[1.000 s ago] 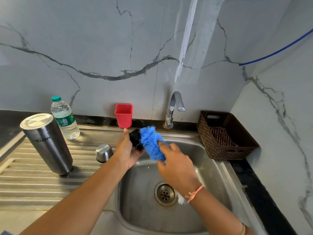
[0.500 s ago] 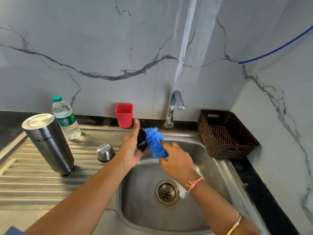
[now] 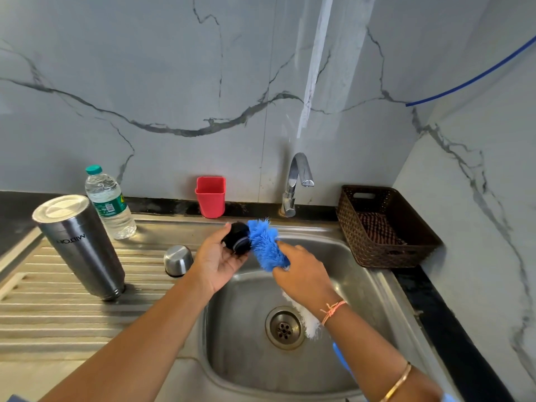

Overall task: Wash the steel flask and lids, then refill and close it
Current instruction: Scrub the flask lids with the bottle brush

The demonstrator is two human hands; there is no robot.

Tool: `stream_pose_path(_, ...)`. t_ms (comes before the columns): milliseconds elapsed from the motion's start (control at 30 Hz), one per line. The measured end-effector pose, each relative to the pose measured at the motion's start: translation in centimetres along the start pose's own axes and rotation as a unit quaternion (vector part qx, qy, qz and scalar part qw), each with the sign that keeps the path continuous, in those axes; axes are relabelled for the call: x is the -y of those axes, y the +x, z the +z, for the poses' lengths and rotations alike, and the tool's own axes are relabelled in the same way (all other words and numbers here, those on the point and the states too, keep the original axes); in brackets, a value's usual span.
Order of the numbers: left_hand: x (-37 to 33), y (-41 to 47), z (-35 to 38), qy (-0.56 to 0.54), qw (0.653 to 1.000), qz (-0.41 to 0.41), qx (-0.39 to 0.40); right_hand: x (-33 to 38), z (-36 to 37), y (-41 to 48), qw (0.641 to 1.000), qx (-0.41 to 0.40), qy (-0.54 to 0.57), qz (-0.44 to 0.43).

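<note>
Black inner lid [image 3: 236,238] sits in our left grip [image 3: 220,261], fingers curled round it, above the sink's [image 3: 359,274] back-left rim. Our right grip [image 3: 304,275] clasps a blue bottle brush [image 3: 266,246], bristles touching the lid. Steel cap [image 3: 177,260] rests on the drainboard surface [image 3: 58,320] just left of our left grip. Steel flask [image 3: 81,245] stands further left, water bottle [image 3: 110,203] behind it. Red cup [image 3: 210,197], tap [image 3: 295,181] and brown basket [image 3: 385,227] line the back.

Steel flask [image 3: 82,245], left of frame: brushed metal, satin sheen. Small lid [image 3: 177,259]: polished steel. Sink [image 3: 362,285]: dull scuffed stainless. Brush [image 3: 266,248]: fluffy blue bristles. Basket [image 3: 385,227], right: brown woven plastic. Wall [image 3: 174,68]: glossy marble.
</note>
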State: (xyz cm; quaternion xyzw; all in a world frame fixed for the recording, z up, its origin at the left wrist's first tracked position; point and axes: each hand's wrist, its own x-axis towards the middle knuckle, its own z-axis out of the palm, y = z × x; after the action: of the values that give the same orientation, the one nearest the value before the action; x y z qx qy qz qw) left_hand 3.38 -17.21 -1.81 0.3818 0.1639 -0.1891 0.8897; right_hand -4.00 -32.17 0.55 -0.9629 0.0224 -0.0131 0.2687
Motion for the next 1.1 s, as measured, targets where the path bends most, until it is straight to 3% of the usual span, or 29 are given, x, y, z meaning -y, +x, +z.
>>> stream_pose_path(200,-0.3,0.1,0.4,0.072,0.997,0.014,0.006,0.2,0.1,-0.5,0.998,0.008,-0.027,-0.049)
stream_pose_path(400,0.1,0.6,0.5,0.078,0.994,-0.016,-0.081,-0.5,0.2,0.2,0.998,0.036,0.041,-0.001)
stream_pose_path(600,0.5,1.3,0.7,-0.039,0.994,-0.050,-0.087,-0.1,1.3,-0.7,0.994,0.029,0.107,0.006)
stream_pose_path(733,1.2,1.7,0.4,-0.077,0.993,-0.047,-0.083,-0.3,0.9,-0.4,0.951,0.062,0.295,0.069)
stream_pose_path(867,1.9,1.9,0.8,-0.061,0.993,-0.040,-0.093,-1.1,0.7,0.0,0.856,0.120,0.470,0.177)
stream_pose_path(933,2.0,1.8,1.4,-0.048,0.994,-0.009,-0.094,-1.2,0.9,0.1,0.830,0.125,0.507,0.196)
stream_pose_path(1100,2.6,1.3,1.7,-0.065,0.994,0.023,-0.090,-0.9,1.1,-0.5,0.896,0.069,0.402,0.173)
